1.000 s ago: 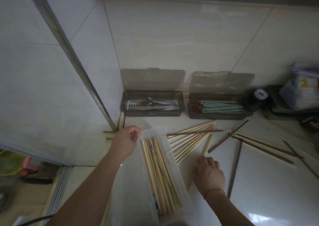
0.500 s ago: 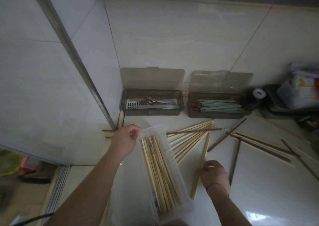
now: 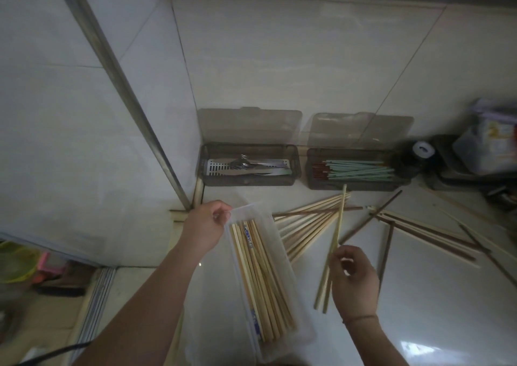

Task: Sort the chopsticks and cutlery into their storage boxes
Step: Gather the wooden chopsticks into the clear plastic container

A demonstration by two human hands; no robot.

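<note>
A clear plastic box (image 3: 303,335) full of pale bamboo chopsticks (image 3: 260,279) lies on the white counter, and my left hand (image 3: 205,227) grips its far corner. My right hand (image 3: 354,279) pinches a pair of pale bamboo chopsticks (image 3: 334,242) lifted off the counter, their tips pointing away from me. More pale chopsticks (image 3: 310,223) fan out just right of the box. Dark brown chopsticks (image 3: 387,251) lie scattered farther right. Against the wall stand a smoky box with metal cutlery (image 3: 249,167) and a smoky box with green chopsticks (image 3: 358,169), both with lids up.
A metal frame post (image 3: 134,108) runs diagonally down to the counter corner at left. Dark containers and a plastic tub (image 3: 492,147) crowd the far right. Beyond the counter's left edge, coloured items (image 3: 16,262) sit lower down.
My right hand has closed on two pale chopsticks, drawn them back toward me and raised them off the counter. My left hand keeps its hold on the clear box.
</note>
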